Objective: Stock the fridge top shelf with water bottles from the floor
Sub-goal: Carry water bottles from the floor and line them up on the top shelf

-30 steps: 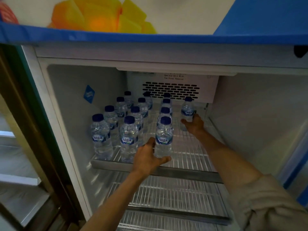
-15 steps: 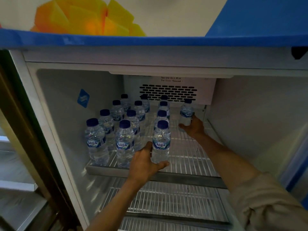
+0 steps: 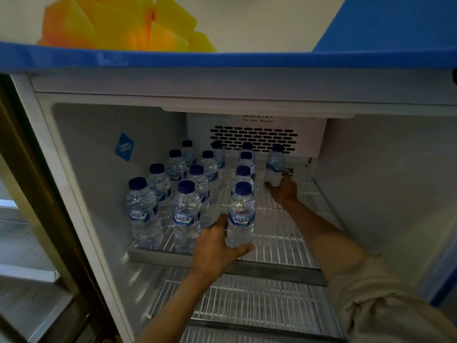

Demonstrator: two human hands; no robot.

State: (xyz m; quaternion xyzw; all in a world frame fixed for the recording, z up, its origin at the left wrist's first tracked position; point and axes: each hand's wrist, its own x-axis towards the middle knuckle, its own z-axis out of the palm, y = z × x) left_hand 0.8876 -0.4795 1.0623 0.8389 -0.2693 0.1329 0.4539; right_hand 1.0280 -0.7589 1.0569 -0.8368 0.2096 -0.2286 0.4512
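L hand [image 3: 217, 248]: fingers curled round the base of the front Aqua bottle [image 3: 241, 216], held upright at the front edge of the top wire shelf [image 3: 284, 233]. R hand [image 3: 282, 190]: the rear bottle [image 3: 274, 167], at 1 o'clock, is gripped low. Approx. ten more bottles [image 3: 185, 219] are stood in rows at 10 o'clock.

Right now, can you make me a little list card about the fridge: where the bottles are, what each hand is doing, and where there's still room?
place: fridge top shelf, a white wire rack
bottles: upright, blue caps, in rows on the left and middle
left hand: grip around the front bottle of the third row
right hand: holds the back right bottle near the vent
free room: the shelf's right side
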